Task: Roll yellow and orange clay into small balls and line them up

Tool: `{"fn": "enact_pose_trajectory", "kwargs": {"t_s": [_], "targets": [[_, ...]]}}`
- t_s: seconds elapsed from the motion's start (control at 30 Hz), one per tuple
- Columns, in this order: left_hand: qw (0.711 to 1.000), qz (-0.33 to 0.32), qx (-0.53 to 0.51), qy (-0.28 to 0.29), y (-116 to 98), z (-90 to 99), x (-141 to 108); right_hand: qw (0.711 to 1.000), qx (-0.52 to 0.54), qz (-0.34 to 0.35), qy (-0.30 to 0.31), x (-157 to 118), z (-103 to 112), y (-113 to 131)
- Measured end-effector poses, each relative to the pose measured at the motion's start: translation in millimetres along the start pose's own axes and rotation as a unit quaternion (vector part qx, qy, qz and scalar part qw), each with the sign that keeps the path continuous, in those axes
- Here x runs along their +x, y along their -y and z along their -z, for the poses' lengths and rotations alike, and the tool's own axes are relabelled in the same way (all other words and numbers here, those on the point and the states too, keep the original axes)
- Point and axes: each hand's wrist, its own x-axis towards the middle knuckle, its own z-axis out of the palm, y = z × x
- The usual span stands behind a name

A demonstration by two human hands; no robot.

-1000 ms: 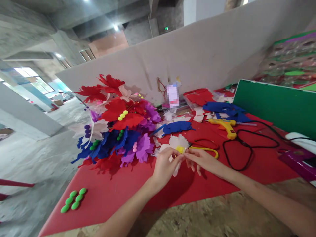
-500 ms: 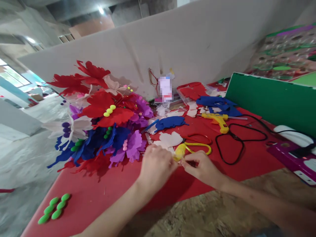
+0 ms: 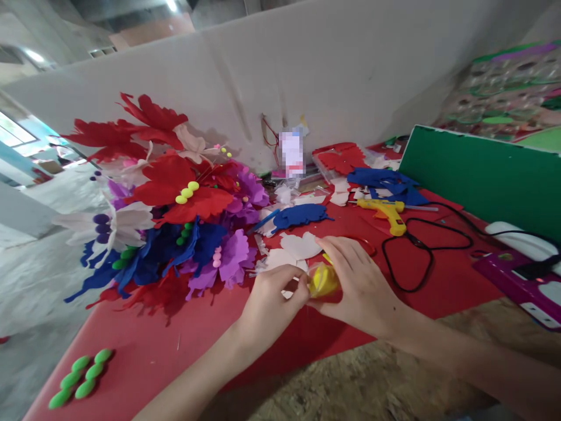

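Note:
A small clear bag with yellow pieces inside (image 3: 323,280) is between my two hands, above the red table surface (image 3: 175,333). My left hand (image 3: 278,298) pinches the left edge of the bag with thumb and fingertips. On the other side, my right hand (image 3: 357,286) curves round the bag, thumb below and fingers above it. White cut butterfly shapes (image 3: 301,245) lie just behind the hands. Part of a yellow-handled tool behind the right hand is mostly hidden.
Red, blue, purple and white butterflies (image 3: 188,199) are heaped at the left. Green ball strips (image 3: 87,380) lie front left. A yellow glue gun (image 3: 388,211) with a black cord, a purple power strip (image 3: 517,283) and a green board (image 3: 477,181) are at the right.
My right hand has shifted from pinching at the bag's lower edge to curving round its right side. My left hand has turned, showing its thumb and finger, and the bag shows more.

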Motion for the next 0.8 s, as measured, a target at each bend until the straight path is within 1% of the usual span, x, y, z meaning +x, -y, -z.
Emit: {"fn": "enact_pose_trajectory", "kwargs": {"t_s": [0.03,0.07,0.17,0.23,0.33,0.4,0.57,0.7,0.8], "targets": [[1.000,0.010,-0.022,0.001,-1,1.2,1,0.999,-0.034,0.022,0.003,3,0,-1],[0.999,0.020,-0.042,-0.001,-2,2.4,3,0.998,-0.048,0.026,0.021,5,-1,-2],[0.995,0.041,-0.090,-0.019,0,4.3,8,0.994,-0.053,-0.015,0.096,15,-1,-4],[0.992,0.047,-0.112,-0.035,3,3.6,10,0.988,-0.057,-0.041,0.134,21,-1,-4],[0.989,0.044,-0.129,-0.060,10,1.2,13,0.983,-0.064,-0.052,0.164,28,-1,-3],[0.990,0.033,-0.122,-0.067,13,0.8,14,0.979,-0.070,-0.056,0.184,30,-2,-3],[0.995,0.013,-0.087,-0.051,19,5.8,16,0.973,-0.079,-0.048,0.213,32,-1,-5],[0.997,0.004,-0.077,-0.029,24,9.7,18,0.972,-0.084,-0.029,0.220,35,0,-7],[0.997,-0.007,-0.072,-0.028,28,10.7,19,0.971,-0.091,-0.016,0.219,38,-1,-7]]}}
